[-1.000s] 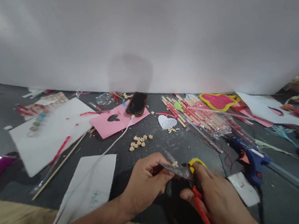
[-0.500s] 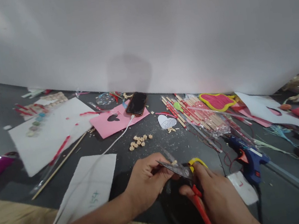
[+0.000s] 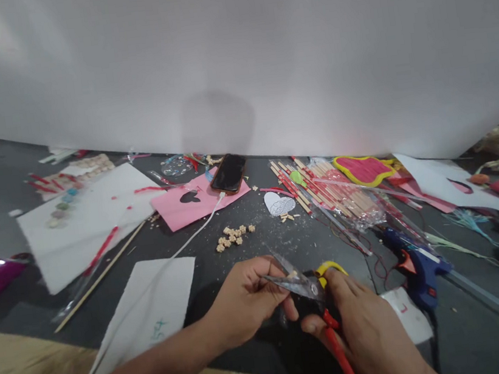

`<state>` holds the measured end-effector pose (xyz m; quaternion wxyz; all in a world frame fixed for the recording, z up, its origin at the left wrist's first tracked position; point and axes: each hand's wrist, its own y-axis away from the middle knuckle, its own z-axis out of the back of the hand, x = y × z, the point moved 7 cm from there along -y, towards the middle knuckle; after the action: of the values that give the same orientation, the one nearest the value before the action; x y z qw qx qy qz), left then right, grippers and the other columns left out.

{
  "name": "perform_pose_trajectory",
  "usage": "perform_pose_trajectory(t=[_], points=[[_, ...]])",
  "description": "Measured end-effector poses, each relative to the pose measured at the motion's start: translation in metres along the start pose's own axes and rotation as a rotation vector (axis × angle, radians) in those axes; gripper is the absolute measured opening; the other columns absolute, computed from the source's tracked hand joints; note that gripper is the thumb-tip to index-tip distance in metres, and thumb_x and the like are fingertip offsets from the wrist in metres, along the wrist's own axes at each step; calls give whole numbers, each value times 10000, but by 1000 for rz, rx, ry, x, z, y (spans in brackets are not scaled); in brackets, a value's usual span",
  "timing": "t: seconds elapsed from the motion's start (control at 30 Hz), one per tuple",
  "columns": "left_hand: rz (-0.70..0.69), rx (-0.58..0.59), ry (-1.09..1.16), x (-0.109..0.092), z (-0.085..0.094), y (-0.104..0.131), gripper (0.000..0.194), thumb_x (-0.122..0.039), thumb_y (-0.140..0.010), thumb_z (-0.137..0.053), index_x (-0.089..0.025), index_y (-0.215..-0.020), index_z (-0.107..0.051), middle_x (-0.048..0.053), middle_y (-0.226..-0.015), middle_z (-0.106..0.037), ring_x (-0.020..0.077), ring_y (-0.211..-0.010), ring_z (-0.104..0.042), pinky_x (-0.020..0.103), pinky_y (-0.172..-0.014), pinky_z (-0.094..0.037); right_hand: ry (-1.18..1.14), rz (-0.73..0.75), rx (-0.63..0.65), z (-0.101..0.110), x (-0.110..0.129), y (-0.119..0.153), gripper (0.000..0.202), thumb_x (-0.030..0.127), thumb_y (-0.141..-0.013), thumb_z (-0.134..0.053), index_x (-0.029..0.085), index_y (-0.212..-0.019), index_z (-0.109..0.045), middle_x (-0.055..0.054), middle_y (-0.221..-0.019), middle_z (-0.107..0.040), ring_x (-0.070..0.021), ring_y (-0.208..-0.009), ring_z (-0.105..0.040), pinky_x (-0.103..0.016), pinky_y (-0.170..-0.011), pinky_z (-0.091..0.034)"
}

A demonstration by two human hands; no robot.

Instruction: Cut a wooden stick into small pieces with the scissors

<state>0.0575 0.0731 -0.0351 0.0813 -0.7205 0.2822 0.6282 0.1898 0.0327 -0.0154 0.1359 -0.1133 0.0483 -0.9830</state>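
My right hand (image 3: 363, 319) grips a pair of scissors (image 3: 311, 286) with one yellow and one red handle, its blades parted and pointing up and left. My left hand (image 3: 250, 297) is closed in a pinch at the blades, on a small pale wooden piece (image 3: 292, 275) that sits between them; most of it is hidden by fingers and metal. Beyond the hands lies a cluster of small flower-shaped wooden pieces (image 3: 233, 236). A paper heart (image 3: 279, 203) with a scalloped drawing lies farther back, short cut stick bits (image 3: 289, 217) at its lower edge.
Bundled wooden sticks (image 3: 346, 192) in plastic lie back right, near a blue glue gun (image 3: 419, 269). A phone (image 3: 228, 173) on pink paper (image 3: 173, 206) trails a white cable. White sheets (image 3: 153, 291) lie left, beside a thin stick (image 3: 99, 268). A white wall (image 3: 233, 60) stands behind.
The scissor blades have shifted slightly, and fingers of my left hand show more beneath them. The small wooden piece stays between the blades. Nothing else on the table has visibly moved.
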Motion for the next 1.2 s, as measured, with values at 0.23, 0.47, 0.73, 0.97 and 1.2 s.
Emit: perform_pose_trajectory(t=[0.23,0.47,0.73,0.97,1.2], points=[[-32,-8,-13,1,-3,-1,199,-322,-789,-547,-139,-717,-521,12,-579,-630,17,-335,-341,143,-347,-240,27,36,2,-6,0,6,301,502,-837,-440,203,-871,-423,-13,-635,-605,-202,-531,-614,-274,-459,-386],[-63,-66,-54,1,-1,1,185,-329,-798,-551,-144,-805,-553,18,-637,-648,44,-398,-443,148,-394,-330,54,41,8,-9,-2,6,297,484,-859,-417,192,-913,-432,-10,-624,-615,-204,-491,-609,-274,-432,-367],[-186,-102,-147,-14,2,4,92,-218,-770,-582,-145,-714,-594,24,-675,-669,143,-666,-623,225,-635,-456,43,17,4,-4,-2,4,320,514,-824,-452,198,-877,-450,-19,-636,-604,-199,-513,-600,-270,-447,-385],[-119,-81,-158,-7,5,4,123,-215,-788,-534,-153,-700,-594,11,-612,-668,102,-533,-563,183,-485,-372,-3,-15,32,-2,-4,0,389,553,-779,-488,186,-902,-452,-59,-740,-616,-242,-665,-626,-326,-549,-462],[-5,-40,-70,-3,3,0,35,-165,-721,-577,-134,-705,-582,-1,-556,-631,38,-376,-397,160,-380,-231,6,-7,58,-5,-5,2,404,485,-740,-573,175,-965,-443,-74,-811,-616,-252,-731,-620,-342,-599,-471]])
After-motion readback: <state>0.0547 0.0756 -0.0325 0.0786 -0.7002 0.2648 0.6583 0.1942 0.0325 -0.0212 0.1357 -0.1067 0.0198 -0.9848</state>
